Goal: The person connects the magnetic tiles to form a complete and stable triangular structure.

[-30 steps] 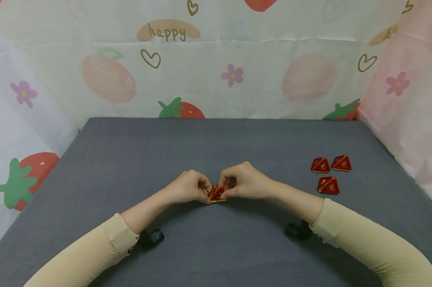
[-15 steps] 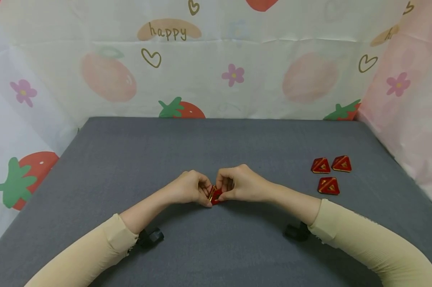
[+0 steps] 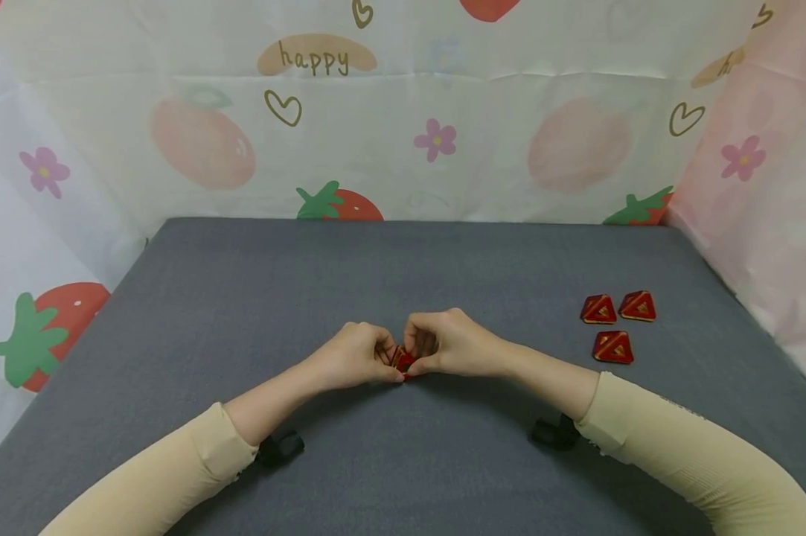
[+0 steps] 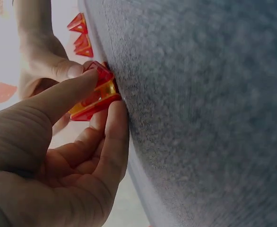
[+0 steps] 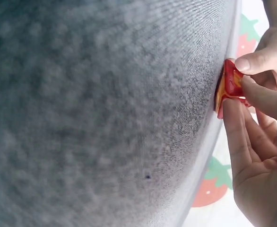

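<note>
Near the middle of the table, both hands hold small red triangular pieces with yellow edges, low over or on the cloth. In the left wrist view, the left hand pinches them between thumb and fingertips, and translucent red and yellow faces show in the gap. On the other side, the right hand grips with curled thumb and fingers. A slanted red face shows between both thumbs in the right wrist view. Fingers cover much of the pieces, so how they are joined cannot be told.
Three more red triangular pieces lie at the right: one at the back left, one at the back right, one nearer. Grey cloth covers the table. A patterned curtain stands behind and at the sides.
The held red pieces have been turned, and their yellow front edge no longer shows in the head view. The left hand has shifted slightly, its thumb reaching further right. The three others stay put.
</note>
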### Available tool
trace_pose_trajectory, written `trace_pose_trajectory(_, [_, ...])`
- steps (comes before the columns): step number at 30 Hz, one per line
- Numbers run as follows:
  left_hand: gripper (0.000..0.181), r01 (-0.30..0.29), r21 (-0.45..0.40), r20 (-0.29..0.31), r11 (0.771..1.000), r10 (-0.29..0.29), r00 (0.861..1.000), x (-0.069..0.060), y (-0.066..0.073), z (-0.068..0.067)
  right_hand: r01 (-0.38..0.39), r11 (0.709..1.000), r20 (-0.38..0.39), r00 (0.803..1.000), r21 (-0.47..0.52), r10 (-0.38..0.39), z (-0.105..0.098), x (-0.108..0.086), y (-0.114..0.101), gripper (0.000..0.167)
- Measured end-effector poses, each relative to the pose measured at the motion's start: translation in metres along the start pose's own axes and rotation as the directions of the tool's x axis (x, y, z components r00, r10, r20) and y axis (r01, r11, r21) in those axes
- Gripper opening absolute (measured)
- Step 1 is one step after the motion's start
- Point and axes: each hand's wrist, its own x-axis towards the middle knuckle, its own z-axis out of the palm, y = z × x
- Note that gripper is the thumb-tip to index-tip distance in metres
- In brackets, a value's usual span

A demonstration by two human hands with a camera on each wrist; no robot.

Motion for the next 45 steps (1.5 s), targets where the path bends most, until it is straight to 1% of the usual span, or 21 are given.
trace_pose_trajectory(6, [0.022,-0.021,0.062,-0.061,0.998,0.025,0.998,-0.0027,0.0019,0.0040,-0.009,1.000,-0.001,1.000,0.011,0.009,-0.0004,-0.0001,0.0006,0.027])
trace_pose_trajectory(11, [0.020,-0.048,0.109,-0.089,0.993,0.058,0.994,-0.0035,0.0031,0.0048,-0.007,1.000,-0.001,1.000,0.007,0.007,0.0001,-0.0007,0.0010,0.027])
trace_pose_trajectory(14, [0.019,-0.067,0.116,-0.099,0.991,0.078,0.992,-0.0039,0.0034,0.0042,-0.005,1.000,-0.001,1.000,0.008,0.005,0.0005,-0.0008,0.0009,0.027])
trace_pose_trajectory(20, [0.017,-0.084,0.110,-0.102,0.990,0.095,0.990,-0.0044,0.0035,0.0029,-0.017,1.000,-0.007,1.000,0.005,0.017,0.0015,-0.0006,0.0005,0.028])
trace_pose_trajectory(27, [0.016,-0.070,0.100,-0.094,0.993,0.080,0.992,-0.0043,0.0032,0.0023,-0.063,0.995,0.005,0.998,0.076,0.063,0.0015,-0.0007,-0.0001,0.029])
trace_pose_trajectory(38, [0.014,-0.074,0.086,-0.084,0.994,0.081,0.993,-0.0054,0.0054,0.0017,-0.098,0.987,0.021,0.995,0.126,0.096,0.0016,0.0000,0.0017,0.032])
trace_pose_trajectory(45, [0.014,-0.071,0.089,-0.077,0.993,0.078,0.994,-0.0053,0.0052,0.0017,-0.155,0.974,0.031,0.988,0.164,0.152,0.0018,0.0015,0.0041,0.032])
